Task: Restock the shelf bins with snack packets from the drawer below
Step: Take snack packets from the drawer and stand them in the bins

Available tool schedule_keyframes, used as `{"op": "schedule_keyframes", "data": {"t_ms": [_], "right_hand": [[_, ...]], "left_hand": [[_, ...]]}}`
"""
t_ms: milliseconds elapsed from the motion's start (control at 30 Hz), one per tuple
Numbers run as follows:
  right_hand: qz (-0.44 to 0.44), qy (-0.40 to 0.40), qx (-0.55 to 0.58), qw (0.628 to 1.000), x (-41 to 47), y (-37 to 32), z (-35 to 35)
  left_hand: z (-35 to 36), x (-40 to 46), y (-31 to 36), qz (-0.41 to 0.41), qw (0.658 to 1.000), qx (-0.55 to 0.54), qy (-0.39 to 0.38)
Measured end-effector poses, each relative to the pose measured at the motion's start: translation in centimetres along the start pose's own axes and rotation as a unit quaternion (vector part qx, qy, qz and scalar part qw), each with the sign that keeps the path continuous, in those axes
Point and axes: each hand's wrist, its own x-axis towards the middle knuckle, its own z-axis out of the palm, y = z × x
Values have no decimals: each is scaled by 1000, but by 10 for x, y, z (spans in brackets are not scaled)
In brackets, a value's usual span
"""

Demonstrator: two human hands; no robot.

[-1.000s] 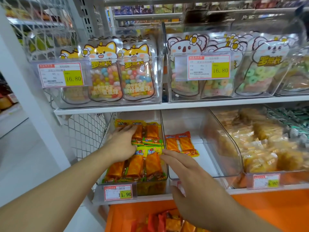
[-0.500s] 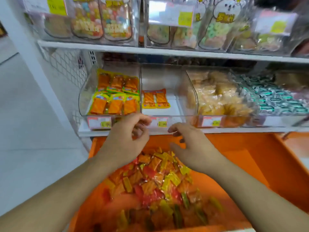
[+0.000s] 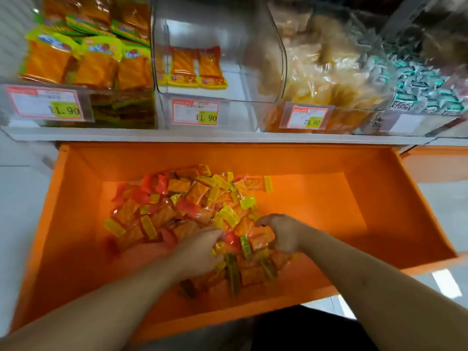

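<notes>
I have both hands in drawer (image 3: 83,188): left hand (image 3: 200,252) and right hand (image 3: 283,234) fingers curl around snack packets (image 3: 192,198), gathering load for near-empty bin (image 3: 217,72) above fingers.

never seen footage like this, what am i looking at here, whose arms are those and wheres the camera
There is no robot here. A person wears one wide-angle camera on the head, looking forward and down, so the two bare arms coming in from the bottom are that person's own.

Both hands are down in a pulled-out orange drawer, in a loose pile of small orange, red and yellow snack packets. The left hand and the right hand have their fingers in among the packets. The picture is blurred, so I cannot tell whether either one has closed on a packet yet.

Above the drawer runs a white shelf with clear plastic bins. The left bin is well filled with orange packets. The middle bin holds only a few, so it looks like the one to be refilled.
</notes>
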Motion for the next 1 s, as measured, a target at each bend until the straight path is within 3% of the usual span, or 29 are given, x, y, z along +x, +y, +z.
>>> {"op": "schedule_keyframes", "data": {"t_ms": [133, 233, 400, 600, 733, 867, 1000], "right_hand": [[-15, -59, -49, 997, 48, 20, 27], [-39, -52, -76, 995, 75, 27, 50], [-71, -3, -126, 989, 90, 24, 69], [-107, -33, -89, 990, 87, 23, 55], [-84, -7, -25, 996, 75, 9, 22], [-55, 27, 151, 987, 47, -12, -29], [-85, 81, 276, 954, -4, -44, -82]], "left_hand": [[27, 26, -33, 20, 989, 109, -96], [43, 29, -55, 47, 961, 217, -163], [57, 34, -76, 91, 959, 232, -132], [52, 30, -74, 41, 983, 145, -105], [20, 20, -61, -20, 999, -19, -36], [-23, 7, -44, -97, 978, -181, 32], [-83, -11, -24, -114, 959, -239, 96]]}}
